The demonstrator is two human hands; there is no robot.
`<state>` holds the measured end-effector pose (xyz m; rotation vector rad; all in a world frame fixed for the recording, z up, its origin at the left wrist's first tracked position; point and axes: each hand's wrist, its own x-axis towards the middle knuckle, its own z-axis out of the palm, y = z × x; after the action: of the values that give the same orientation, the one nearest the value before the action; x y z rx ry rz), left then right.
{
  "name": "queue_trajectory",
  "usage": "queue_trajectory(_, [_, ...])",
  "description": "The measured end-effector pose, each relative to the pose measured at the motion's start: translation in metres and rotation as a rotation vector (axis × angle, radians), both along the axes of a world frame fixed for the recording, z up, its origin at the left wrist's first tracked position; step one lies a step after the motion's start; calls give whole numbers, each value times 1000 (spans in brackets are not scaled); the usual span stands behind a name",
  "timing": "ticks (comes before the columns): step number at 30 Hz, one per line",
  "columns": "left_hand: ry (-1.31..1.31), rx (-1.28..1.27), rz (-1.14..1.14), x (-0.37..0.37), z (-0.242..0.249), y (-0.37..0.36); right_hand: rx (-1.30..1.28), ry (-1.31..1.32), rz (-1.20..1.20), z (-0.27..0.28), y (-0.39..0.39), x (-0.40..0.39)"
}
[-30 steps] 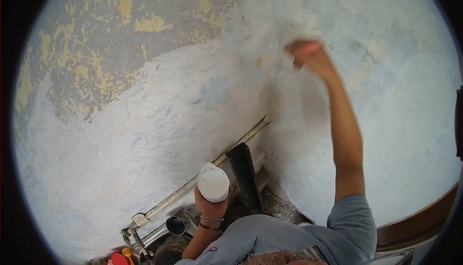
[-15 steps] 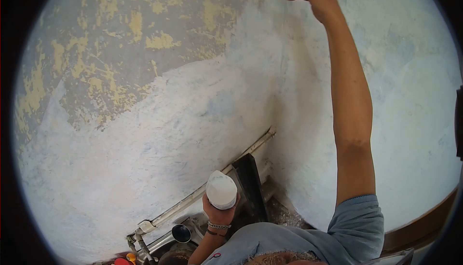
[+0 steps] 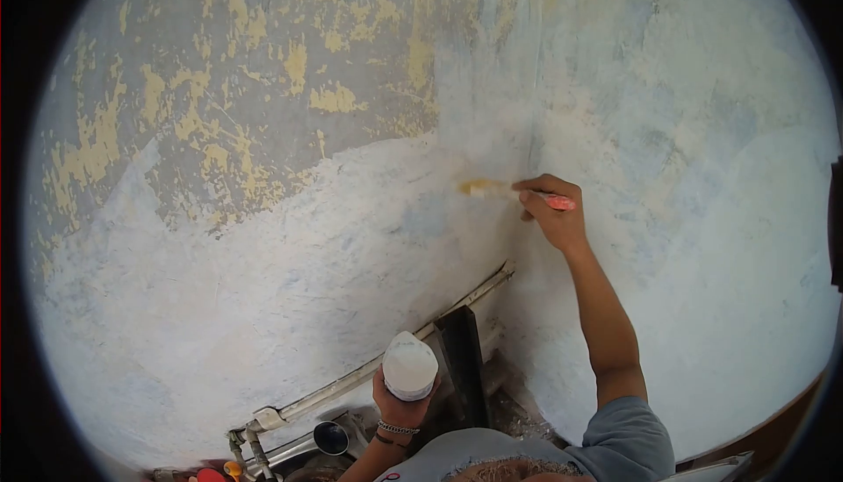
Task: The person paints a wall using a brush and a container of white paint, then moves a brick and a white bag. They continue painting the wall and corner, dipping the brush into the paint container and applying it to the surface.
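Observation:
My right hand [image 3: 555, 208] is closed round the orange-red handle of a paintbrush [image 3: 485, 187]. The brush points left, its pale yellowish bristles at the wall [image 3: 334, 227] near the corner; whether they touch it is hard to tell. Low in the view, my left hand [image 3: 402, 405] is wrapped round a white container [image 3: 410, 368], held upright close to my body. White material shows at its top. Around the brush the wall is whitish, while the upper left is grey with yellow patches.
A pale rail or pipe [image 3: 351, 378] runs along the wall's foot towards the corner. Beside the container stands a black beam [image 3: 463, 363]. Lower left are metal pipe fittings [image 3: 256, 449], a dark round cup [image 3: 331, 437] and red and orange items [image 3: 211, 475].
My right hand has come down with the paintbrush from the top of the view to mid-height near the corner. My left hand still holds the container; the view has tilted slightly upward.

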<state>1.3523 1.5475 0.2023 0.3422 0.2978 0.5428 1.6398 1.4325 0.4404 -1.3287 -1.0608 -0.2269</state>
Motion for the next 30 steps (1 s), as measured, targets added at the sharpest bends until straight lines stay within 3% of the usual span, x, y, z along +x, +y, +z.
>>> queue_trajectory(2, [-15,-25,-16,4,3,-1,-231,69,-49,33,-14,-6])
queue_trajectory(6, [-10,-3,-14,13,12,-6,-115,-112,7,129,26,30])
queue_trajectory(10, [-87,2,-33,15,7,-8,162,-179,-14,250,23,23])
queue_trajectory(14, [-111,-17,-45,12,4,-8,466,-213,-69,283,8,23])
queue_trajectory(17, [-91,-31,-43,12,3,-7,411,-224,-10,240,29,60])
queue_trajectory(20, [-81,-5,-72,13,4,-4,282,-262,-88,151,45,66])
queue_trajectory(24, [-34,0,-79,16,5,-2,79,0,49,41,16,46])
queue_trajectory(28, [-94,4,-83,22,2,-2,-89,61,-17,40,-22,56])
queue_trajectory(30, [-65,25,-91,25,1,-2,42,-26,0,69,-14,81])
